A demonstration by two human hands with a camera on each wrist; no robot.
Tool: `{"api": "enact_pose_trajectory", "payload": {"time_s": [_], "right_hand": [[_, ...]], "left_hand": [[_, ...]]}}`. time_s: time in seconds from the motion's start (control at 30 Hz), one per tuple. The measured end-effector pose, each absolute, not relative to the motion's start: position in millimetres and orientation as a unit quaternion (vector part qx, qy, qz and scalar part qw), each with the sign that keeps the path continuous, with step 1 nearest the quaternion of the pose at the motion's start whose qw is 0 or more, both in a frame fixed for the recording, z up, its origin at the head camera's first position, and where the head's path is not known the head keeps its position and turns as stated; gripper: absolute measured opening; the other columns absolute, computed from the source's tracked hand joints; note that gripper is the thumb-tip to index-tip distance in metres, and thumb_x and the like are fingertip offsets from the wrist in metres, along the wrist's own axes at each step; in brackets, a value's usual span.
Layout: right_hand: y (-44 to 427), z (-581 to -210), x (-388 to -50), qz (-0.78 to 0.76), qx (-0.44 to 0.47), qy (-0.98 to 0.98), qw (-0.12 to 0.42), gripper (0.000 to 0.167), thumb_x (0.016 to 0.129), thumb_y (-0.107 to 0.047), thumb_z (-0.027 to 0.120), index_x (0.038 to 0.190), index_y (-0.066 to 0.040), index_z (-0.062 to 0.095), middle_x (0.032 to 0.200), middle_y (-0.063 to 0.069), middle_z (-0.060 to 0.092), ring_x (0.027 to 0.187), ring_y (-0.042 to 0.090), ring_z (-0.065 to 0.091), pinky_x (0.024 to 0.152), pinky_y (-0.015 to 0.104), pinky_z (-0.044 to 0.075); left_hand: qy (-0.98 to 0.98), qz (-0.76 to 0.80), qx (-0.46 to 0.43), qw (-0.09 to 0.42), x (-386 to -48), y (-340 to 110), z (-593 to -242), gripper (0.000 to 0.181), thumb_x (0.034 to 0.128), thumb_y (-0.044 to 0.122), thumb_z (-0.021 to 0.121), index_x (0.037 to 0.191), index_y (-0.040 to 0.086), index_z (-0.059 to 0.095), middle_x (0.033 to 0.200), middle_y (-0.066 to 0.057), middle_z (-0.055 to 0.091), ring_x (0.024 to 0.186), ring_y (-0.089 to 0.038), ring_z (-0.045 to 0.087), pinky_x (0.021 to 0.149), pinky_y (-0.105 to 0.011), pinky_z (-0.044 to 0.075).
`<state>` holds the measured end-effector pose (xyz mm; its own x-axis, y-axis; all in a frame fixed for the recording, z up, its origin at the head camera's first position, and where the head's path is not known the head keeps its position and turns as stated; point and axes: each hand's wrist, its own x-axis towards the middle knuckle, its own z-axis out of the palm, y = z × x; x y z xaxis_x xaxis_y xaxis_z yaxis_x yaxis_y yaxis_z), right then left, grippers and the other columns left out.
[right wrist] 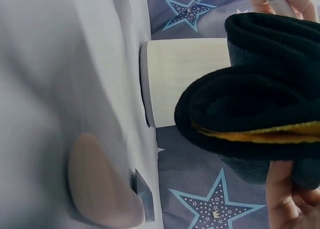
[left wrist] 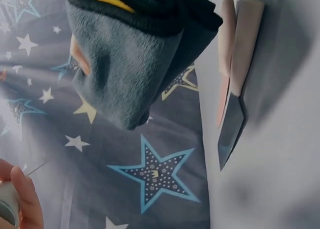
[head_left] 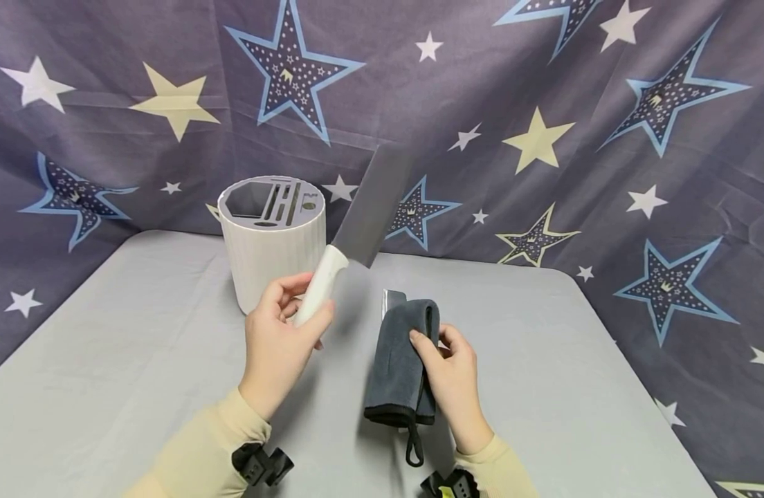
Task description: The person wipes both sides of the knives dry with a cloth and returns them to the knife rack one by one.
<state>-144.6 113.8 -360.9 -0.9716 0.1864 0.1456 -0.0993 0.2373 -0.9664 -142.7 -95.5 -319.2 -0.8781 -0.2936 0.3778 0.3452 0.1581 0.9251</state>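
My left hand (head_left: 276,349) grips the white handle of a cleaver (head_left: 377,204), its broad grey blade tilted up and to the right. A folded dark grey cloth (head_left: 394,366) with black edging and a hanging loop is held by my right hand (head_left: 455,387), thumb on the front. Yellow shows inside its fold in the right wrist view. The cloth and the cleaver blade are apart. Below the cloth, a knife (left wrist: 247,44) with a pale handle lies on the table, beside a second pale-handled piece (left wrist: 227,36) with a pinkish blade. The cloth mostly hides them in the head view.
A white ribbed knife block (head_left: 273,266) with a grey slotted top stands at the back left, just behind my left hand. The grey-covered table (head_left: 544,360) ends at a star-patterned curtain (head_left: 457,90).
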Motion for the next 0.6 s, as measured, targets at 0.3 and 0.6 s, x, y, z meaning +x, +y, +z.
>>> {"api": "enact_pose_trajectory", "payload": {"time_s": [0.3,0.6], "right_hand": [[113,-362,-145,0.614,-0.030,-0.781,0.114,0.021,0.089,-0.021,0.071,0.100,-0.003,0.068,0.101,0.015,0.068,0.067,0.010,0.067,0.057,0.028,0.055],[113,-360,-143,0.619,-0.035,-0.776,0.112,0.023,0.090,-0.022,0.070,0.101,-0.003,0.068,0.103,0.014,0.068,0.067,0.009,0.066,0.057,0.028,0.055]], "left_hand": [[-0.712,-0.642,-0.015,0.283,-146,-104,-306,0.036,0.0797,-0.003,0.074,0.114,0.001,0.067,0.095,-0.014,0.071,0.059,-0.003,0.062,0.047,-0.024,0.051],[-0.703,-0.609,-0.043,0.365,-155,-121,-287,0.041,0.0811,-0.005,0.070,0.120,0.006,0.071,0.102,0.012,0.055,0.054,0.004,0.061,0.050,-0.015,0.047]]}}
